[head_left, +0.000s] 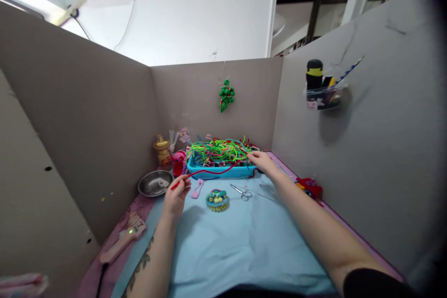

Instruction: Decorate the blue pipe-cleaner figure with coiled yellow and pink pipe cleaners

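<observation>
My left hand (179, 193) is closed around one end of a long red pipe cleaner (213, 172). The strand stretches to the right across the front of a blue basket (223, 173), up to my right hand (257, 158). There the fingers are pinched together on it at the basket's right side. A tangled heap of green, red and blue pipe cleaners (220, 150) rises above the rim. Below the strand, a round blue and yellow fuzzy piece (217, 200) lies on the light blue cloth (240, 242). Scissors (243, 193) and a pink clip-like piece (197, 188) lie close by.
At the left are a metal bowl (155, 183) with small pale bits and a pink glue gun (124, 242) with a green light. A red fuzzy item (309, 187) lies at the right edge. Partition walls enclose the table; a tool holder (323, 98) hangs on the right one.
</observation>
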`<state>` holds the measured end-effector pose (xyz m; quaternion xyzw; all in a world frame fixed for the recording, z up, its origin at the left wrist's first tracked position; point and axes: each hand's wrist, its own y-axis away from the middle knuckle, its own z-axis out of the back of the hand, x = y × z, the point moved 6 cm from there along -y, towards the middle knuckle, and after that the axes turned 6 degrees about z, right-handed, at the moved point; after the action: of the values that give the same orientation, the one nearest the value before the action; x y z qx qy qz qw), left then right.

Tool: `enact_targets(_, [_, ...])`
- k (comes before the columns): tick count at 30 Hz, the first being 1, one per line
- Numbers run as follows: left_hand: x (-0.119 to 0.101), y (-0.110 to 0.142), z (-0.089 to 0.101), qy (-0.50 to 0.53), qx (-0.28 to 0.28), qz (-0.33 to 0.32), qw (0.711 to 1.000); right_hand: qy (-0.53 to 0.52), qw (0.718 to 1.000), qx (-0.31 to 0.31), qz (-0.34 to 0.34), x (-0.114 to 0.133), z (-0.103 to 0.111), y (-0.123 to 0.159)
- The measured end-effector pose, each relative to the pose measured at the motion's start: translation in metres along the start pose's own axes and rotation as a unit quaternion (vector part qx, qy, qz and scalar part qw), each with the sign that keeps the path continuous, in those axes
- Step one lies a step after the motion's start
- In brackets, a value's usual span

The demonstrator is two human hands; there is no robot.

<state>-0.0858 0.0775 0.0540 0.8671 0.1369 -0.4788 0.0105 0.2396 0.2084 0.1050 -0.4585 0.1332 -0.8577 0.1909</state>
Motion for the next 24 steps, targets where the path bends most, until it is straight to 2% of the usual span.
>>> enact_targets(2, [0.003, 0.001, -0.003, -0.021, 0.014, 0.012, 1.000, -0.103, 0.992, -0.067, 0.017, 0.022, -0.010, 0.026])
enact_targets(5, [0.005, 0.005, -0.008, -0.042, 0.024, 0.008, 0.999, -0.133, 0.972, -0.164, 0.102, 0.064, -0.034, 0.072])
enact_targets(9, [0.001, 0.013, -0.017, -0.019, 0.064, -0.027, 0.997, -0.075, 0.955, -0.108, 0.265, 0.104, -0.079, 0.116])
enact_targets(12, [0.001, 0.015, -0.024, -0.019, 0.094, -0.046, 0.994, -0.054, 0.943, -0.107, 0.310, 0.105, -0.091, 0.128])
enact_targets(14, [0.005, 0.016, -0.025, -0.060, 0.070, -0.066, 0.994, -0.067, 0.950, -0.091, 0.291, 0.099, -0.095, 0.128])
enact_targets(17, [0.017, 0.018, -0.026, -0.185, 0.016, -0.095, 0.978, -0.128, 0.969, 0.004, 0.213, 0.090, -0.110, 0.124])
enact_targets(19, [0.025, 0.021, -0.031, -0.263, 0.017, -0.105, 0.959, -0.193, 0.970, 0.062, 0.136, 0.083, -0.123, 0.122])
enact_targets(21, [0.029, 0.025, -0.038, -0.323, 0.034, -0.123, 0.938, -0.258, 0.960, 0.083, 0.075, 0.077, -0.133, 0.120])
enact_targets(24, [0.028, 0.030, -0.046, -0.379, 0.057, -0.151, 0.911, -0.305, 0.946, 0.094, 0.051, 0.072, -0.140, 0.118])
